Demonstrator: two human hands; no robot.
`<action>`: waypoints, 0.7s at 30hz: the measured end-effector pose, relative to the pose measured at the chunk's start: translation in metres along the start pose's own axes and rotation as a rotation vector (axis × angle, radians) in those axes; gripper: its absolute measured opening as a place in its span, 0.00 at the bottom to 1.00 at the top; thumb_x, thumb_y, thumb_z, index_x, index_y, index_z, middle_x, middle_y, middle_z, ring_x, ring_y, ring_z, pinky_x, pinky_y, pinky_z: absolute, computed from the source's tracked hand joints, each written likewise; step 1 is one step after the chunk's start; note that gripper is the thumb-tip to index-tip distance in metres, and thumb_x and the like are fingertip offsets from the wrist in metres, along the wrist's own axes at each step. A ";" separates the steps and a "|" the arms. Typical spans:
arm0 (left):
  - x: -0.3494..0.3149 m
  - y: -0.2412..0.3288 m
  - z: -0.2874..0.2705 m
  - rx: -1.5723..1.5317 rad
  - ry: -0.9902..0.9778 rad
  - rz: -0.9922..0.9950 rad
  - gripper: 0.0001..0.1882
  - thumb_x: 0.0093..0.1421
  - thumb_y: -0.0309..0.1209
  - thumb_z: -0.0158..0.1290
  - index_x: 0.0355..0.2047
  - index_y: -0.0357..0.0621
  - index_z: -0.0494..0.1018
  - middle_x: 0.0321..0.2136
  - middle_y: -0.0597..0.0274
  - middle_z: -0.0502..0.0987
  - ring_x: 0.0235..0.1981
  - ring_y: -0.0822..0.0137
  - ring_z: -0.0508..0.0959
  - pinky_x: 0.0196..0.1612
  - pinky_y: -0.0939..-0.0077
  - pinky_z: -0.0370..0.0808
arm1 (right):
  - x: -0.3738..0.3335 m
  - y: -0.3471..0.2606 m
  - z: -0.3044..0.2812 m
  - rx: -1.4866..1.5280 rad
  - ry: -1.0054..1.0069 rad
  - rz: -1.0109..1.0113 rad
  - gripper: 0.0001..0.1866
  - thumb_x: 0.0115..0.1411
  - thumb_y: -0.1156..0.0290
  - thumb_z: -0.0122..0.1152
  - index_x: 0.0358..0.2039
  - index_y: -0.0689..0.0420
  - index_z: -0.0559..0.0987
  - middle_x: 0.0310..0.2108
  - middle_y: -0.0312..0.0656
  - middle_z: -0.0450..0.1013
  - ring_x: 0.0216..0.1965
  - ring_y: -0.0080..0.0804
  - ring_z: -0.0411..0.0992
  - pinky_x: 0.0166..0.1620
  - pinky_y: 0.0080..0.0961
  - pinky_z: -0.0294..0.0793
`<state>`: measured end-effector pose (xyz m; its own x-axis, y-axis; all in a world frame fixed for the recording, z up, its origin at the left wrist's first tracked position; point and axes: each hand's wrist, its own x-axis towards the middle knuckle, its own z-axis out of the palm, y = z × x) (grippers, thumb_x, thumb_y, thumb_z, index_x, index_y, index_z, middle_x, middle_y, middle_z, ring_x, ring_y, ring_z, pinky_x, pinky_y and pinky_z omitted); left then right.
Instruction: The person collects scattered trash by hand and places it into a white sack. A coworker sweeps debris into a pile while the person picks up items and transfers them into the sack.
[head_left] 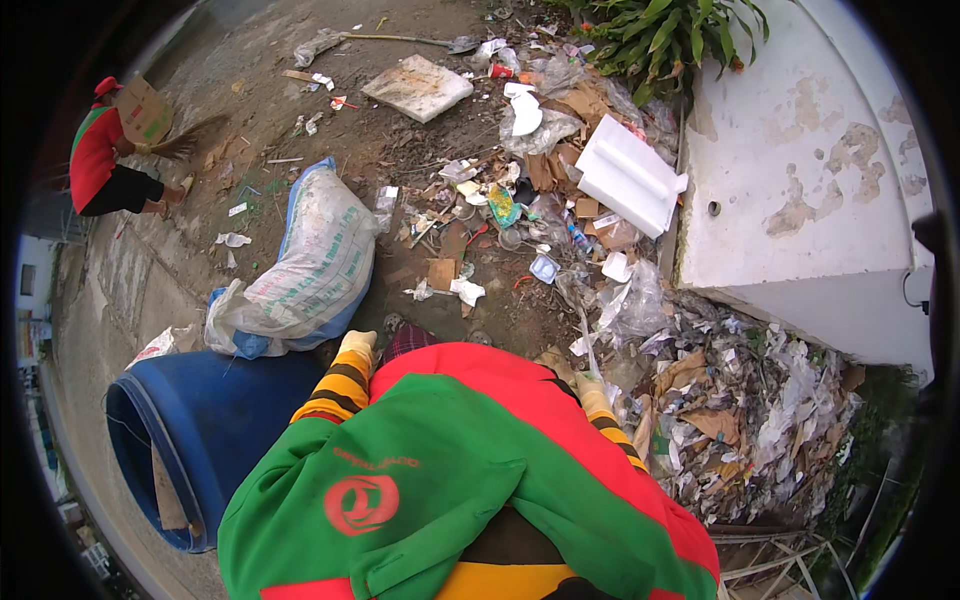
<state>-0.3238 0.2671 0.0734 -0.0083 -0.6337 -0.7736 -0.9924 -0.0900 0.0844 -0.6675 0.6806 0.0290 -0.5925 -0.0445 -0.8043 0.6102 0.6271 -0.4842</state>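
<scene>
My left hand (357,345), in a pale yellow glove, is low beside a stuffed white-and-blue woven sack (315,255). Its fingers look curled in, and what they may hold is hidden. My right hand (592,397), gloved too, reaches down at the edge of the litter heap (740,400). A thin whitish plastic strip (584,335) rises close to it; whether the hand grips it I cannot tell, as the fingers are mostly hidden. Yellow-and-black striped sleeves cover both forearms. Between the hands lies bare dirt with scraps of paper and cardboard.
A blue plastic barrel (235,420) lies on its side at left. White foam pieces (630,175) and a dirty foam slab (417,88) lie ahead, with a shovel (410,40) beyond. A peeling white wall (810,150) bounds the right. Another person (95,155) bends with a broom at far left.
</scene>
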 end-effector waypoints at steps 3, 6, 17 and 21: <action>0.001 0.042 -0.011 -0.209 0.048 -0.074 0.20 0.51 0.42 0.47 0.24 0.34 0.77 0.23 0.50 0.79 0.26 0.57 0.79 0.33 0.66 0.72 | -0.014 0.005 0.007 -0.016 0.038 -0.039 0.07 0.57 0.67 0.57 0.24 0.54 0.75 0.18 0.34 0.72 0.18 0.27 0.72 0.21 0.24 0.70; -0.004 0.076 -0.017 -0.096 0.025 0.093 0.21 0.49 0.41 0.49 0.29 0.31 0.76 0.26 0.42 0.78 0.35 0.49 0.78 0.41 0.62 0.71 | -0.024 0.019 0.007 -0.018 0.063 -0.031 0.07 0.57 0.67 0.58 0.24 0.54 0.76 0.19 0.34 0.72 0.19 0.26 0.72 0.22 0.25 0.70; -0.008 0.068 -0.006 -0.091 -0.002 -0.062 0.20 0.51 0.40 0.48 0.32 0.34 0.76 0.23 0.52 0.79 0.27 0.59 0.79 0.33 0.66 0.70 | -0.029 0.034 -0.017 -0.165 0.089 0.076 0.08 0.56 0.66 0.59 0.25 0.56 0.77 0.21 0.35 0.74 0.23 0.24 0.72 0.28 0.25 0.70; 0.002 0.045 -0.001 -0.078 0.006 -0.043 0.18 0.51 0.39 0.47 0.30 0.35 0.75 0.22 0.52 0.78 0.27 0.60 0.78 0.33 0.68 0.70 | -0.023 0.010 -0.018 -0.258 0.068 0.063 0.08 0.55 0.66 0.60 0.26 0.56 0.78 0.22 0.35 0.75 0.25 0.23 0.72 0.30 0.26 0.70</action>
<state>-0.3683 0.2617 0.0764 0.0353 -0.6324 -0.7738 -0.9792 -0.1767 0.0997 -0.6577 0.7020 0.0486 -0.5968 0.0474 -0.8010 0.4977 0.8049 -0.3232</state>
